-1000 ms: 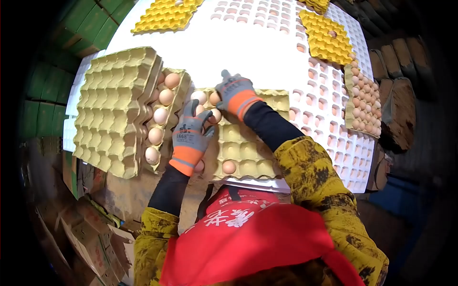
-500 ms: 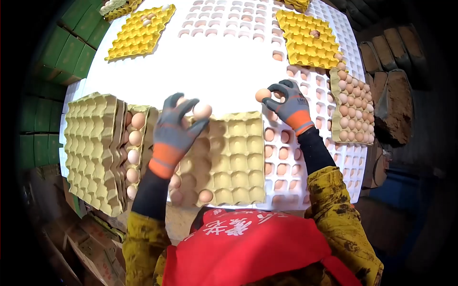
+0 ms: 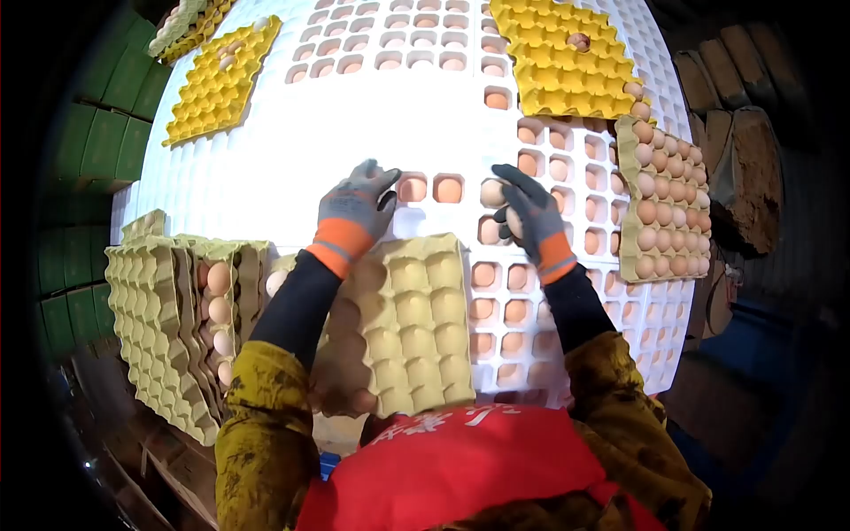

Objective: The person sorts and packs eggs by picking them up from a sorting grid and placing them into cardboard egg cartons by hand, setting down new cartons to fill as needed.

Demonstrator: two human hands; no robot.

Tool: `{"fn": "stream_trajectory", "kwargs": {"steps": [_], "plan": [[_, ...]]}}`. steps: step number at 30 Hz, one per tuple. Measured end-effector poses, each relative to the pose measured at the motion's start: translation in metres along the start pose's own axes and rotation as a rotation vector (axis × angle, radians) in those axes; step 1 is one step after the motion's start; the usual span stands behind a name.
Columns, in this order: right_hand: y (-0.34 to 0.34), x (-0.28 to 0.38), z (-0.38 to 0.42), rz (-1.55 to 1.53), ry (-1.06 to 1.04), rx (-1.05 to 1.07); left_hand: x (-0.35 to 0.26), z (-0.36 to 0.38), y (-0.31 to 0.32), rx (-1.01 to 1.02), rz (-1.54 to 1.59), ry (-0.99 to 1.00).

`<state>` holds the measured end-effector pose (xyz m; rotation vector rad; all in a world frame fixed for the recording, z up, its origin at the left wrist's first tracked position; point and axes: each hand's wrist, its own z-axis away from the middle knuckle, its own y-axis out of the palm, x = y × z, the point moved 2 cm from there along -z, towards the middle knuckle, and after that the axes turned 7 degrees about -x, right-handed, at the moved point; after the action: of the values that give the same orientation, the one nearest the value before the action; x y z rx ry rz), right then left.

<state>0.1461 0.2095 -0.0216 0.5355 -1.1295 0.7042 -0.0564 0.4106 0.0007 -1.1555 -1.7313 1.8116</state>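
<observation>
My left hand [image 3: 356, 211], in a grey glove with an orange cuff, has its fingers apart beside a brown egg [image 3: 412, 188] seated in a cell of the white foam tray [image 3: 425, 219]. A second egg [image 3: 448, 188] sits in the cell to the right. My right hand [image 3: 529, 212], gloved alike, curls around a pale egg [image 3: 514, 222] under its fingers. Another egg [image 3: 492, 192] shows at its fingertips, over the tray's cells. Below both hands lies a yellowish pulp egg tray [image 3: 421, 310] with bare cups on its right side; my left arm's shadow darkens the rest.
Stacked pulp trays [image 3: 146, 327] with eggs between them stand at the left. A full egg tray [image 3: 664, 203] lies at the right. Two yellow trays [image 3: 567, 66] [image 3: 221, 80] rest farther back. Green boxes [image 3: 84, 212] line the left side.
My left hand has moved right and two eggs now show in foam cells beside it. My right hand has come down and left over the cells. The view has shifted slightly.
</observation>
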Motion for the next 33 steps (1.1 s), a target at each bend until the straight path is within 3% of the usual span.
{"fn": "stream_trajectory", "kwargs": {"steps": [1,3,4,5,6,7,8,9,11,15,17,18,23,25,31,32,33], "plan": [[-0.008,0.003,-0.001,-0.285,0.152,-0.043,0.004,-0.004,-0.005,0.039,0.109,-0.041],[-0.016,0.001,-0.012,-0.242,-0.278,-0.106,0.005,-0.003,-0.015,0.059,0.157,-0.105],[-0.02,0.0,-0.019,-0.402,-0.219,-0.029,0.012,-0.002,-0.012,-0.043,0.333,-0.165],[-0.021,0.0,-0.026,-0.367,-0.286,-0.037,0.024,-0.002,-0.005,-0.153,0.504,-0.222],[-0.012,0.011,-0.03,-0.226,-0.385,-0.056,0.041,-0.004,0.004,-0.272,0.57,-0.309],[-0.003,0.017,-0.033,-0.083,-0.476,-0.075,0.05,-0.005,0.005,-0.466,0.533,-0.241],[0.004,0.012,-0.043,0.33,-0.772,-0.14,0.058,-0.005,0.011,-0.45,0.529,-0.213],[0.012,0.013,-0.043,0.692,-0.927,-0.177,0.064,-0.003,0.017,-0.437,0.53,-0.184],[0.019,-0.016,-0.059,1.121,-1.002,-0.217,0.063,0.003,0.024,-0.209,0.113,0.022],[0.023,0.018,-0.018,0.556,-0.859,-0.213,0.056,0.02,-0.022,-0.433,0.391,-0.123],[0.033,0.03,0.007,0.375,-0.705,-0.157,0.041,0.052,-0.068,-0.511,0.624,-0.136],[0.044,0.041,0.024,0.46,-0.731,-0.147,0.037,0.075,-0.093,-0.52,0.643,-0.17],[0.135,0.047,0.085,0.51,-0.629,0.278,0.034,0.212,-0.131,-0.353,0.532,-0.314],[0.179,0.038,0.089,0.629,-0.843,0.397,0.03,0.263,-0.128,-0.271,0.303,-0.388],[0.293,0.014,0.071,1.105,-1.458,0.728,0.029,0.342,-0.118,-0.125,0.191,-0.479],[0.301,-0.002,0.06,1.128,-1.513,0.731,0.03,0.35,-0.113,-0.095,0.195,-0.444],[0.304,0.006,0.054,0.953,-1.466,0.87,0.03,0.357,-0.109,-0.064,0.201,-0.41]]}}
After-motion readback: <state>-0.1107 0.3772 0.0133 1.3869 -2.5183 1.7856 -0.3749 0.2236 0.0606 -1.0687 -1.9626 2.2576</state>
